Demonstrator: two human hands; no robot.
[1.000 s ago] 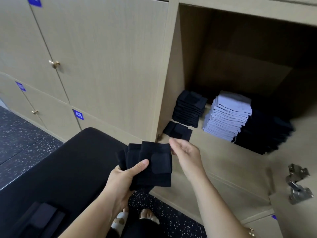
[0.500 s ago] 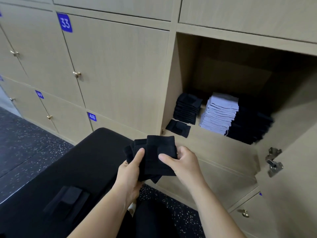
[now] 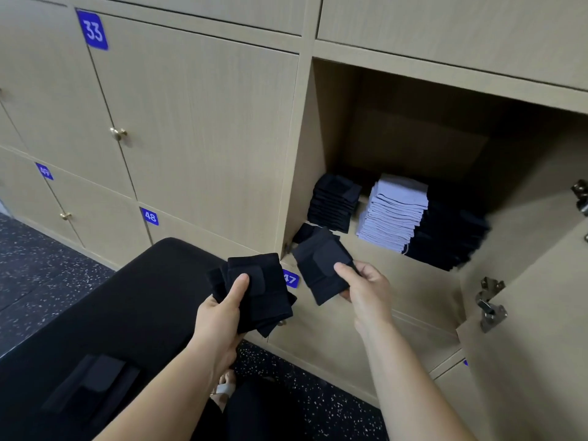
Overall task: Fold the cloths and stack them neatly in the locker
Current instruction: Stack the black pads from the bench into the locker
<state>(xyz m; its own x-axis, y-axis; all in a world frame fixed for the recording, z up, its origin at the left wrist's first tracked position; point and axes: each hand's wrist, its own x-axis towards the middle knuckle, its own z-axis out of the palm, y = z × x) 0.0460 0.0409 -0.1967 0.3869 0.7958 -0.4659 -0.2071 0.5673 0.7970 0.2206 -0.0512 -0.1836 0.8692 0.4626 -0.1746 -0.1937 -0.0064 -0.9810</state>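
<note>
My left hand [image 3: 222,308] grips a small pile of folded black cloths [image 3: 267,297], thumb pressed on top. My right hand [image 3: 366,289] pinches one folded black cloth [image 3: 321,268], held tilted just in front of the open locker [image 3: 350,122]. On the locker floor stand a stack of black cloths [image 3: 334,202] at the left, a stack of light lavender cloths [image 3: 394,211] in the middle and a dark stack [image 3: 448,237] at the right. Behind the held cloth, a single black cloth [image 3: 304,232] lies at the front left of the locker floor.
A black padded bench [image 3: 111,313] lies below my left arm, with another black cloth [image 3: 92,383] on it. The locker's open door [image 3: 534,313] with metal hinges hangs at the right. Closed lockers numbered 33 and 48 fill the left. The floor is dark and speckled.
My right hand has taken the top cloth off the pile in my left hand and moved it right, toward the locker opening. The view has tilted upward.
</note>
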